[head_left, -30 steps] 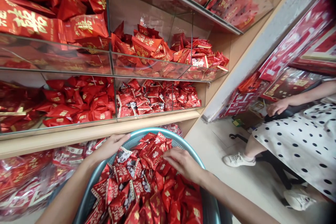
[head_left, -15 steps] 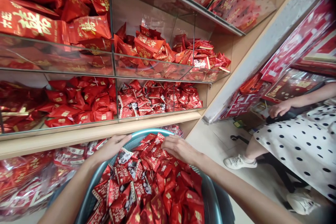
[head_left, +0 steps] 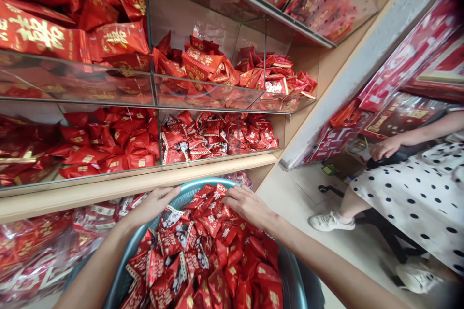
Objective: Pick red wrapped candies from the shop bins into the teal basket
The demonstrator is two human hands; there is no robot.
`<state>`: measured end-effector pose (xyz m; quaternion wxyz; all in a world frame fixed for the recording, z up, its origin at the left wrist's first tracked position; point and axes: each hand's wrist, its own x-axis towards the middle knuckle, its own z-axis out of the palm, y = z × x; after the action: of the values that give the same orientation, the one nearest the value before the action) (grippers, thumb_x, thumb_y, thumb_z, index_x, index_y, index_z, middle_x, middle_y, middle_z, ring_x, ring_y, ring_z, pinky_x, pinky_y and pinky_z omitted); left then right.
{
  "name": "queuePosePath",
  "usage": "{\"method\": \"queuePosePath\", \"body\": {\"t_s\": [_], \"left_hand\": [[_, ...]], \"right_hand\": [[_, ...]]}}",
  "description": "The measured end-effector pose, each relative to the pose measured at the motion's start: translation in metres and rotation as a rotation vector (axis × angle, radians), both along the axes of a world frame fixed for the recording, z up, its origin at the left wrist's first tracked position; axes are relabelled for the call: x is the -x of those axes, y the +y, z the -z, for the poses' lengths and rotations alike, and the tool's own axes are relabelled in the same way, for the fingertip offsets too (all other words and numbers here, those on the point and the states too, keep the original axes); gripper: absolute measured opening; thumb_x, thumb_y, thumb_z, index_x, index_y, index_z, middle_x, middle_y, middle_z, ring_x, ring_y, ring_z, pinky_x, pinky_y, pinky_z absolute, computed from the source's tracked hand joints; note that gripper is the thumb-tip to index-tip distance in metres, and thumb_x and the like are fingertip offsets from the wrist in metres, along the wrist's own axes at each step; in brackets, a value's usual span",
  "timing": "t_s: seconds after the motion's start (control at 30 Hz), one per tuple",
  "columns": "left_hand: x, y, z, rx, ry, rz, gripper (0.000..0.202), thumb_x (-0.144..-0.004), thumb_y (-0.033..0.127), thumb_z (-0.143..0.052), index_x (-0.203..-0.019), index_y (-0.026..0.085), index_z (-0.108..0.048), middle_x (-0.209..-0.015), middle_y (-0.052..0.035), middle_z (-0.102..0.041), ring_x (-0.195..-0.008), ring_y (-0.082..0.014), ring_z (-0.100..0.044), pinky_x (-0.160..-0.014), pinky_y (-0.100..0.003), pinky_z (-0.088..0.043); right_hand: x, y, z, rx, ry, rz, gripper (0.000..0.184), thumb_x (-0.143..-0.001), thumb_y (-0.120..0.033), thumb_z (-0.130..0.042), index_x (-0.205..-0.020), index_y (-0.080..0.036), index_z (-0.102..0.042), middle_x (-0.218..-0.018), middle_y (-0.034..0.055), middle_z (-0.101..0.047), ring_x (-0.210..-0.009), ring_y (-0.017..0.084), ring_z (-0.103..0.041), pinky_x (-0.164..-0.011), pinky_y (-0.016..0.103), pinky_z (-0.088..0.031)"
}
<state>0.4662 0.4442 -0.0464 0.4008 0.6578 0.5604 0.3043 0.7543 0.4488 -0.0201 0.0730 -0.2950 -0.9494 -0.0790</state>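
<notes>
A blue-green plastic basket (head_left: pixel 295 275) sits in front of me, heaped with small red wrapped packets (head_left: pixel 232 251); some carry black-and-white film-strip borders. My left hand (head_left: pixel 159 203) is closed at the basket's far left rim, its fingertips on the edge. Across the far right rim lies my right hand (head_left: pixel 248 205), fingers bent inward and tips against the packets. Its thumb is hidden, and no packet is seen lifted in either hand.
Clear-fronted shelf bins (head_left: pixel 217 133) of red packets stand beyond the basket, above a wooden ledge (head_left: pixel 108 186). Plastic bags of red goods (head_left: pixel 39 251) lie below left. At right, a person in a polka-dot garment (head_left: pixel 416 188) sits near red printed goods (head_left: pixel 402 58).
The view has shifted very slightly, with the shelves a little further left. Both hands keep their places at the basket, and the packets look unchanged.
</notes>
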Motion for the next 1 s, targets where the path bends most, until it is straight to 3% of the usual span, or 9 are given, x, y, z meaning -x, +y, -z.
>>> {"method": "queuePosePath", "body": {"t_s": [0.2, 0.37, 0.5, 0.6, 0.67, 0.73, 0.8, 1.0], "left_hand": [[0.001, 0.001, 0.001, 0.009, 0.047, 0.003, 0.056, -0.077, 0.059, -0.044, -0.110, 0.019, -0.063, -0.121, -0.0013, -0.058, -0.115, -0.0257, -0.050, -0.103, -0.037, -0.029], [0.003, 0.003, 0.002, -0.025, 0.028, 0.038, 0.052, -0.077, 0.058, -0.045, -0.109, 0.021, -0.064, -0.117, 0.0000, -0.061, -0.114, -0.0263, -0.051, -0.103, -0.039, -0.028], [0.002, 0.003, -0.001, -0.016, 0.042, 0.020, 0.053, -0.075, 0.060, -0.045, -0.106, 0.022, -0.065, -0.115, 0.0009, -0.063, -0.115, -0.0279, -0.050, -0.102, -0.039, -0.030], [0.002, 0.002, -0.002, -0.019, 0.045, 0.018, 0.053, -0.073, 0.062, -0.047, -0.104, 0.023, -0.067, -0.112, 0.0012, -0.065, -0.111, -0.0282, -0.053, -0.100, -0.039, -0.033], [0.002, 0.002, -0.002, -0.033, 0.048, 0.021, 0.052, -0.072, 0.061, -0.048, -0.102, 0.024, -0.068, -0.111, 0.0011, -0.066, -0.108, -0.0276, -0.056, -0.099, -0.038, -0.035], [0.002, 0.002, -0.002, -0.046, 0.049, 0.017, 0.051, -0.073, 0.060, -0.048, -0.102, 0.024, -0.068, -0.110, 0.0011, -0.066, -0.106, -0.0269, -0.057, -0.099, -0.037, -0.036], [0.002, 0.002, -0.002, -0.045, 0.050, 0.011, 0.050, -0.073, 0.059, -0.048, -0.102, 0.024, -0.068, -0.110, 0.0013, -0.066, -0.107, -0.0266, -0.057, -0.098, -0.037, -0.036], [0.002, 0.001, -0.003, -0.020, 0.051, 0.016, 0.045, -0.076, 0.054, -0.048, -0.103, 0.024, -0.067, -0.109, 0.0020, -0.067, -0.110, -0.0267, -0.054, -0.098, -0.037, -0.037]], "right_hand": [[-0.010, -0.001, -0.001, -0.002, 0.091, 0.051, 0.023, -0.092, -0.024, -0.036, -0.104, -0.021, -0.055, -0.093, 0.0032, -0.058, -0.084, 0.015, -0.046, -0.074, 0.026, -0.034], [-0.028, 0.010, -0.016, -0.076, 0.251, 0.153, 0.024, -0.092, -0.027, -0.037, -0.102, -0.020, -0.057, -0.089, 0.0052, -0.059, -0.080, 0.016, -0.048, -0.071, 0.028, -0.035], [-0.045, 0.039, -0.034, -0.169, 0.372, 0.271, 0.030, -0.091, -0.034, -0.037, -0.085, -0.018, -0.062, -0.080, 0.0068, -0.059, -0.076, 0.017, -0.050, -0.069, 0.028, -0.035], [-0.058, 0.071, -0.044, -0.233, 0.417, 0.462, 0.040, -0.090, -0.036, -0.037, -0.065, -0.017, -0.061, -0.065, 0.0053, -0.055, -0.065, 0.017, -0.050, -0.064, 0.027, -0.035], [-0.065, 0.093, -0.046, -0.232, 0.473, 0.569, 0.033, -0.089, -0.032, -0.040, -0.072, -0.017, -0.064, -0.068, 0.0052, -0.056, -0.066, 0.017, -0.051, -0.064, 0.026, -0.035], [-0.069, 0.111, -0.047, -0.211, 0.525, 0.659, 0.023, -0.086, -0.025, -0.044, -0.093, -0.017, -0.064, -0.079, 0.0062, -0.058, -0.074, 0.017, -0.054, -0.067, 0.026, -0.037], [-0.071, 0.125, -0.047, -0.181, 0.523, 0.741, 0.027, -0.083, -0.021, -0.047, -0.106, -0.017, -0.061, -0.090, 0.0077, -0.059, -0.082, 0.018, -0.054, -0.071, 0.026, -0.038], [-0.066, 0.146, -0.048, -0.130, 0.413, 0.757, 0.018, -0.077, -0.021, -0.054, -0.088, -0.019, -0.068, -0.087, 0.0076, -0.060, -0.083, 0.019, -0.054, -0.071, 0.027, -0.038]]}}
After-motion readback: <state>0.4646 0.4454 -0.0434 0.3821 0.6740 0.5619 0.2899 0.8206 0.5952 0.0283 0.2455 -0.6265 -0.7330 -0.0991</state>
